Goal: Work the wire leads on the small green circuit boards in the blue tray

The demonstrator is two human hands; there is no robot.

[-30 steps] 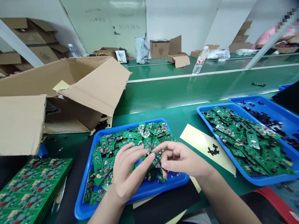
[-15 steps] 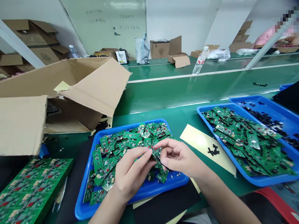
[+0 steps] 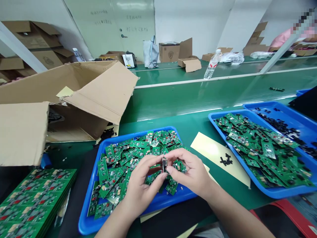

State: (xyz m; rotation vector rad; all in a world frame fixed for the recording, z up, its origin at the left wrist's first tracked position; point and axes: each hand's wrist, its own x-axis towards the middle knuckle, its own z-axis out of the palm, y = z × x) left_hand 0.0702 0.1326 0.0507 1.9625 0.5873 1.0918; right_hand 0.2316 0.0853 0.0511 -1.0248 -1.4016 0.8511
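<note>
Over the middle blue tray (image 3: 85, 201), a small circuit board (image 3: 163, 163) is held nearly edge-on, with a black part showing on it. My left hand (image 3: 140, 183) pinches the board from the left with thumb and fingers. From the right, the fingertips and thumb of my right hand (image 3: 189, 170) close on the same board. Below both hands lies a heap of loose green circuit boards (image 3: 138, 152), partly hidden by the fingers. Small black parts (image 3: 226, 160) lie on a cream paper sheet (image 3: 206, 145) to the right.
Another blue tray (image 3: 266, 191) at right holds boards with black parts; behind it, a further tray (image 3: 304, 124) holds loose black parts. Stacked board panels (image 3: 32, 201) sit at left, near an open cardboard box (image 3: 104, 89). A water bottle (image 3: 212, 65) stands on the back ledge.
The board has been turned from a slant to nearly edge-on. My left thumb has moved onto it, and my right hand has shifted its grip so both hands now meet at the board.
</note>
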